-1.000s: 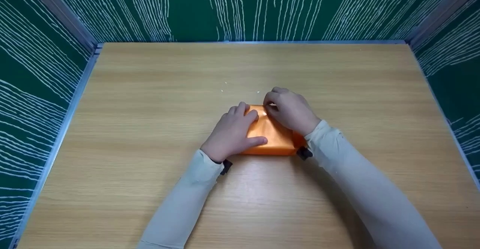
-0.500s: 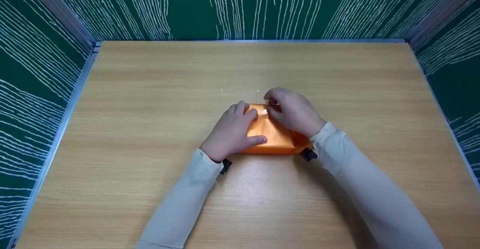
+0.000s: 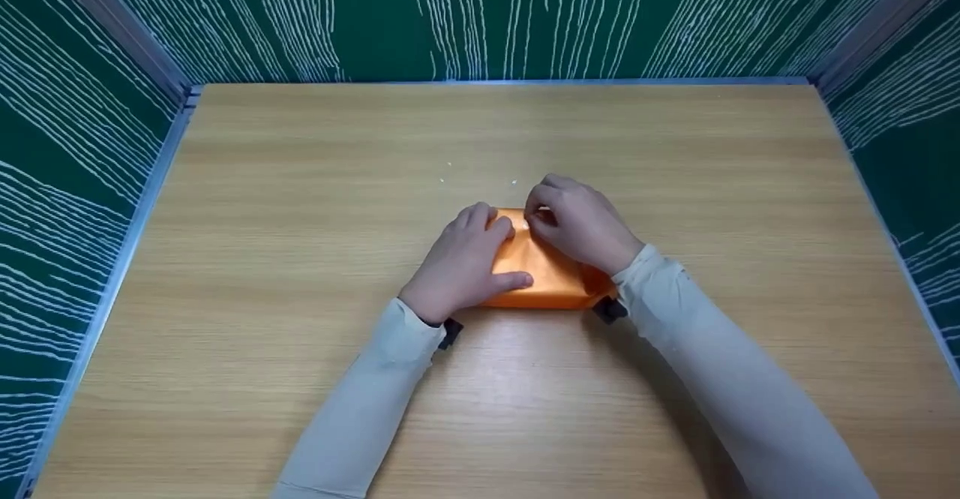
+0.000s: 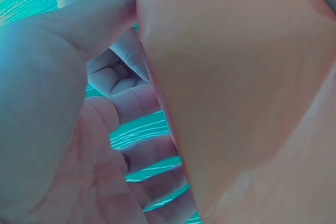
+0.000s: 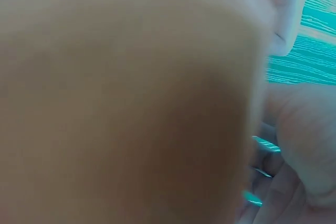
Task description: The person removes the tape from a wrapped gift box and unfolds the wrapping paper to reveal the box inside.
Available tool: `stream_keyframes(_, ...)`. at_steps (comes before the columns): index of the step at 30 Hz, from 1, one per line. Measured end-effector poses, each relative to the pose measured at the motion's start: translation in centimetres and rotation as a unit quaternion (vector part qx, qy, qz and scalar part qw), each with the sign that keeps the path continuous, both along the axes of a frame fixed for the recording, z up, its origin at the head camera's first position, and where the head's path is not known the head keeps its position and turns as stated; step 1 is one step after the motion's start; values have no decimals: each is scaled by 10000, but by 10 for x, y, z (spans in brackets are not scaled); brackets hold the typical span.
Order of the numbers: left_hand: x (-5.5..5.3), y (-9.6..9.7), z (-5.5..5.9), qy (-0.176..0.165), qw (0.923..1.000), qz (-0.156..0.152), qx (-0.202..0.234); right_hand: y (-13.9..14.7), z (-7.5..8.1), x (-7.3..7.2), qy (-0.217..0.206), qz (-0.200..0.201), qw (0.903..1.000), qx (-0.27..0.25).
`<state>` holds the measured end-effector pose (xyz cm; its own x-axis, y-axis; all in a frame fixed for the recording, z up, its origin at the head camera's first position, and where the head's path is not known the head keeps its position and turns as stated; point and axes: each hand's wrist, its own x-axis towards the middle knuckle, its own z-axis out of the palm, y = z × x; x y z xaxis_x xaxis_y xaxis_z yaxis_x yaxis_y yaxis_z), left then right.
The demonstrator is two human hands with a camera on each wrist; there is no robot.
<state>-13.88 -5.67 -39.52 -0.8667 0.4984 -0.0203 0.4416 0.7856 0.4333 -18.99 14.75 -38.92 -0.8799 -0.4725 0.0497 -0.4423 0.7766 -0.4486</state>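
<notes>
A flat, box-shaped package (image 3: 538, 268) in shiny orange wrapping lies on the table in the head view. My left hand (image 3: 459, 266) rests on its left part, thumb and forefinger spread on top. In the left wrist view this hand's fingers (image 4: 149, 153) stretch along the package's edge. My right hand (image 3: 581, 221) is at the far right part of the package, thumb and forefinger tips brought together at the wrapping. A small whitish spot shows at these tips; what it is cannot be made out. The package (image 5: 121, 103) fills most of the right wrist view, blurred.
The wooden table (image 3: 337, 154) stretches around the package. A few tiny white scraps (image 3: 514, 181) lie beyond it. Green walls (image 3: 382, 26) with white streaks stand along the back and both sides. Dark wrist cameras (image 3: 451, 332) sit under the sleeves.
My right hand's fingertips were parted half a second ago, with the hand slightly farther right. Now they are back together at the wrapping. The left hand and the package have hardly moved.
</notes>
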Motion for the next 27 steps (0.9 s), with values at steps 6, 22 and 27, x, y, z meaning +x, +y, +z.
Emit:
stream_keyframes(6,0,1,1,-80,9999,27,-58,0,2,3,-105,3,9999,-14)
stream_keyframes(22,-2,1,1,-89,9999,50,-41,34,6,21,-454,47,9989,-52)
stream_keyframes(27,-2,0,-1,-52,10000,74,-38,52,0,33,-686,173,9974,-150)
